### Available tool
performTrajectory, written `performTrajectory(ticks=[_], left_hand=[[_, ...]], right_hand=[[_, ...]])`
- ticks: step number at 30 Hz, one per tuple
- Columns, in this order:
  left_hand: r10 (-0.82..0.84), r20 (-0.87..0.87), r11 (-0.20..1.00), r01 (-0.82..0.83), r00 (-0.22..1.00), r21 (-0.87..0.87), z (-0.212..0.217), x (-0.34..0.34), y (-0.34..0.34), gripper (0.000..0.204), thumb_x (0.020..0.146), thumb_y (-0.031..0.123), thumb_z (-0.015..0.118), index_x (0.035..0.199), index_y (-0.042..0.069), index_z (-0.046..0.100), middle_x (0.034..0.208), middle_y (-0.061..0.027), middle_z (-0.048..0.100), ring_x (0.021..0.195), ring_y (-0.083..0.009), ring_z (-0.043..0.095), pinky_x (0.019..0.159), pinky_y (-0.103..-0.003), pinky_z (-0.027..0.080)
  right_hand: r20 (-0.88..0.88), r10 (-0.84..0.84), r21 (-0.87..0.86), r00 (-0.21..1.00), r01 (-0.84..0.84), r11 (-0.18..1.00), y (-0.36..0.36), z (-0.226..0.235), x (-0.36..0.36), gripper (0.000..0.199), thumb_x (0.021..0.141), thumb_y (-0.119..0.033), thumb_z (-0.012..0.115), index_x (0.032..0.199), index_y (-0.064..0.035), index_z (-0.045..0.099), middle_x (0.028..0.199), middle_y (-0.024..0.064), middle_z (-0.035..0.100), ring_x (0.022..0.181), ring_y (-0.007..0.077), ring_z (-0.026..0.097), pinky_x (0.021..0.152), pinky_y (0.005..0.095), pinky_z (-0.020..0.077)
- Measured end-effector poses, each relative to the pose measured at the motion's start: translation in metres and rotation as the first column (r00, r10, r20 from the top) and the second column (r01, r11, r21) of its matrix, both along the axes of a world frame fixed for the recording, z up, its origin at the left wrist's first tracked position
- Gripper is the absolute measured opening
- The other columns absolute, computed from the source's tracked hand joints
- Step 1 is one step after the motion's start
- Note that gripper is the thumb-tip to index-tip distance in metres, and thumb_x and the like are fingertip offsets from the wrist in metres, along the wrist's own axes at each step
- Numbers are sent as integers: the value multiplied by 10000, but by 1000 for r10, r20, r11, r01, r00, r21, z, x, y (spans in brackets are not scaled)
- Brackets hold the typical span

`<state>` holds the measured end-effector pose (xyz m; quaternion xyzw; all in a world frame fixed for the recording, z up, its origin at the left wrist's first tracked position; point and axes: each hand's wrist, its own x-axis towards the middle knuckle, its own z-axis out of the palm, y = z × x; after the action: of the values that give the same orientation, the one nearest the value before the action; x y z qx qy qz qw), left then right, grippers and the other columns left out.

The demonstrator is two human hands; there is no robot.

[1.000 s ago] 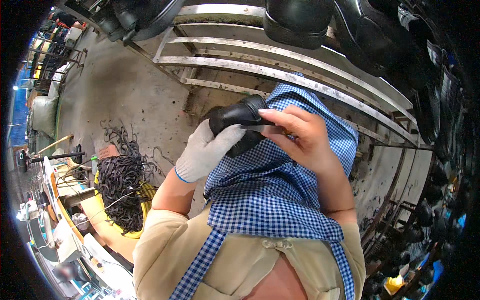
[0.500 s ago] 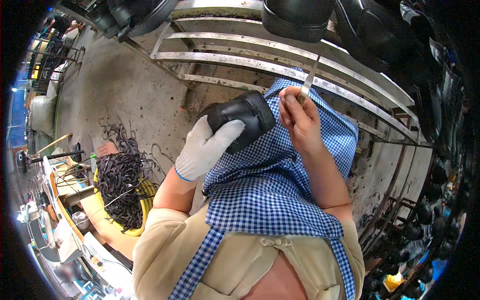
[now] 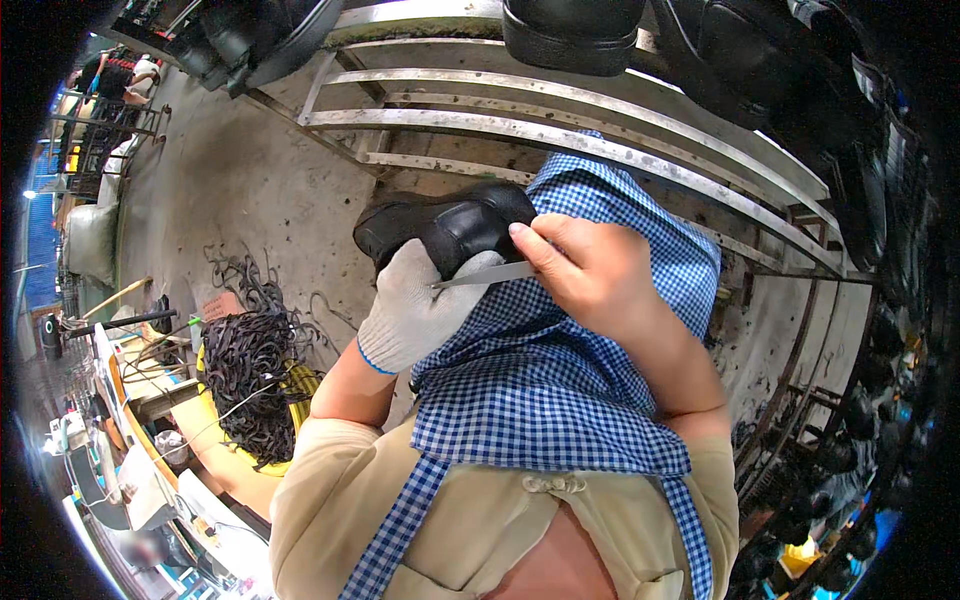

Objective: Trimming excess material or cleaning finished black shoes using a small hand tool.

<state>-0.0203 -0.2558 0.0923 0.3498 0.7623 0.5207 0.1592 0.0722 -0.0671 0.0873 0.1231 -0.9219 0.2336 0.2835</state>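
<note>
In front of me a black shoe (image 3: 478,222) is held on its side over my lap, its toe pointing left. My left hand (image 3: 415,310), in a white knit glove with a blue cuff edge, grips the shoe from the near side. My bare right hand (image 3: 585,265) is closed around a knife, thumb at the shoe's right end. The knife's thin silvery blade (image 3: 485,275) points left and lies across the gloved fingers, just below the shoe. Its handle is hidden in my fist.
Ahead stands a metal rack (image 3: 480,122) with black shoes (image 3: 572,35) on top. At left, a yellow basket (image 3: 285,455) holds a heap of dark strips (image 3: 250,380). A cluttered workbench (image 3: 150,480) lies at lower left. Farther left a person (image 3: 115,78) is partly visible.
My right hand has come down and left, turning the knife from pointing upward to lying leftward below the shoe. The shoe has tilted, showing more of its side and sole.
</note>
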Motion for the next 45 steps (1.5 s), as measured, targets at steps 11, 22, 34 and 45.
performTrajectory(ticks=[11, 22, 34, 45], left_hand=[[49, 195, 999, -51, 980, 7, 0, -4, 7, 240, 904, 162, 650, 1111, 41, 646, 949, -100, 698, 860, -170, 663, 783, -305, 514], [70, -53, 988, -76, 996, -132, 16, 1, 7, 229, 922, 139, 599, 1115, 27, 653, 1031, -58, 669, 928, -159, 621, 825, -301, 484], [95, 316, 995, -91, 944, -27, 12, -3, 1, 292, 931, 185, 595, 1166, 18, 638, 1039, -62, 682, 919, -132, 628, 817, -270, 490], [-633, -35, 704, 558, 773, -439, 34, -12, -3, 284, 857, 203, 651, 1080, 29, 665, 1025, -168, 681, 905, -293, 670, 797, -356, 534]], right_hand=[[-54, -42, -303, 998, 24, 953, -2, -35, -23, 352, 662, 26, 686, 968, -64, 537, 902, 76, 569, 651, 203, 622, 474, 290, 506], [-31, -351, -229, 936, 336, 914, -7, -43, -52, 281, 735, 44, 651, 967, -46, 520, 864, 111, 551, 679, 264, 617, 530, 345, 506], [244, 238, -881, 940, 113, 459, 6, -54, -26, 254, 975, -152, 537, 1184, -25, 604, 791, 46, 637, 679, 109, 611, 633, 236, 505], [381, 586, -835, 715, 538, -113, 0, -99, 13, 855, 710, -531, 712, 1369, -48, 461, 1182, 67, 588, 1038, 198, 578, 860, 293, 487]])
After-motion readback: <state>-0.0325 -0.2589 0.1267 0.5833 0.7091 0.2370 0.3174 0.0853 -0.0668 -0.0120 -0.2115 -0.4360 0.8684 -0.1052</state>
